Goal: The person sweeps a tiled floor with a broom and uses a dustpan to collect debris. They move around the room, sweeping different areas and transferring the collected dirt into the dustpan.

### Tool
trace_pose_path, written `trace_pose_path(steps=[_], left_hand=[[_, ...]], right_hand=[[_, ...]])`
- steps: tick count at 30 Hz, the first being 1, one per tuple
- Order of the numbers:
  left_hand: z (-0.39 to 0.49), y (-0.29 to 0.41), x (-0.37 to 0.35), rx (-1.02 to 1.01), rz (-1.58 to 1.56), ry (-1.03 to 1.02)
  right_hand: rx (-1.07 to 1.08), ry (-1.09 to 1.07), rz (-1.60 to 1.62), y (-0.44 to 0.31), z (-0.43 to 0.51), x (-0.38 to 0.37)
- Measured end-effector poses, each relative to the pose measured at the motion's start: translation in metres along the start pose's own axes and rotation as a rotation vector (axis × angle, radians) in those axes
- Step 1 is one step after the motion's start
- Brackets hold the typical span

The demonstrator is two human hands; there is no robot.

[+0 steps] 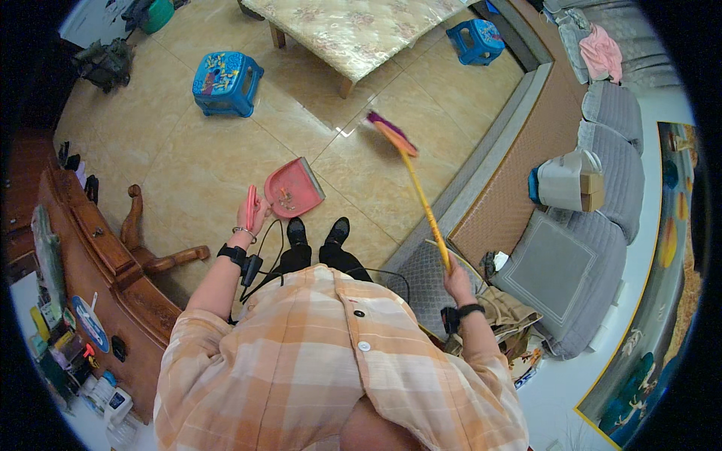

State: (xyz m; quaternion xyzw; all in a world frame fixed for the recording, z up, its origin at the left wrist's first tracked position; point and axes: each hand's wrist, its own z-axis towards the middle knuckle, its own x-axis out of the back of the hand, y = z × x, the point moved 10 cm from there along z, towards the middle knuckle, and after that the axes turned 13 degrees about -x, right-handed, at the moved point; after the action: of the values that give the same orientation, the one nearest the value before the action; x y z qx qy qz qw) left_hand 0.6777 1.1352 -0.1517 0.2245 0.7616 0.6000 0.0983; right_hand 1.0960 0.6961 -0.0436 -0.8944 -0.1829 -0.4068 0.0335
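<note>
My left hand (254, 214) is closed around the handle of a red plastic dustpan (294, 186). Bits of debris lie in its pan, in front of my shoes. On the right, my right hand (459, 280) grips the yellow shaft of a broom (424, 204). The broom's orange head with purple bristles (392, 133) is slightly blurred and points away over the tiled floor (355, 169). Whether the bristles touch the tiles I cannot tell. A gap of bare tile separates the broom head from the dustpan.
A blue plastic stool (225, 84) stands ahead on the left, another blue stool (476, 41) at the far right. Between them is a cloth-covered low table (361, 34). A wooden desk (107, 265) with curved legs flanks my left; a cushioned grey sofa (606, 225) lines the right.
</note>
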Motion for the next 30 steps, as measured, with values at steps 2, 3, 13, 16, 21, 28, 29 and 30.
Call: trace_pose_path(steps=[2, 3, 13, 16, 21, 28, 29, 30], left_hand=[[-0.001, 0.006, -0.002, 0.015, 0.012, -0.009], [-0.002, 0.004, -0.001, 0.061, 0.04, -0.011], [0.006, -0.026, 0.014, -0.024, 0.178, -0.022], [0.01, -0.027, 0.02, -0.046, 0.447, -0.015], [0.005, 0.002, 0.025, -0.129, 0.415, 0.065], [-0.021, 0.018, 0.062, -0.008, 0.143, 0.246], [-0.03, 0.012, 0.067, 0.057, 0.054, 0.273], [-0.034, 0.019, 0.076, -0.008, 0.094, 0.315]], right_hand=[[-0.032, 0.07, -0.03, 0.001, 0.029, -0.002], [-0.035, 0.046, -0.027, 0.008, 0.033, -0.012], [0.171, -0.559, 0.57, -0.025, -0.079, -0.13], [0.087, -0.938, 0.986, -0.069, -0.107, -0.115], [0.348, -0.792, 0.68, -0.086, -0.111, -0.08], [0.497, -0.13, 0.017, -0.115, -0.038, -0.011], [0.5, -0.069, -0.086, -0.13, -0.027, 0.0], [0.495, -0.019, -0.125, -0.147, -0.016, 0.01]])
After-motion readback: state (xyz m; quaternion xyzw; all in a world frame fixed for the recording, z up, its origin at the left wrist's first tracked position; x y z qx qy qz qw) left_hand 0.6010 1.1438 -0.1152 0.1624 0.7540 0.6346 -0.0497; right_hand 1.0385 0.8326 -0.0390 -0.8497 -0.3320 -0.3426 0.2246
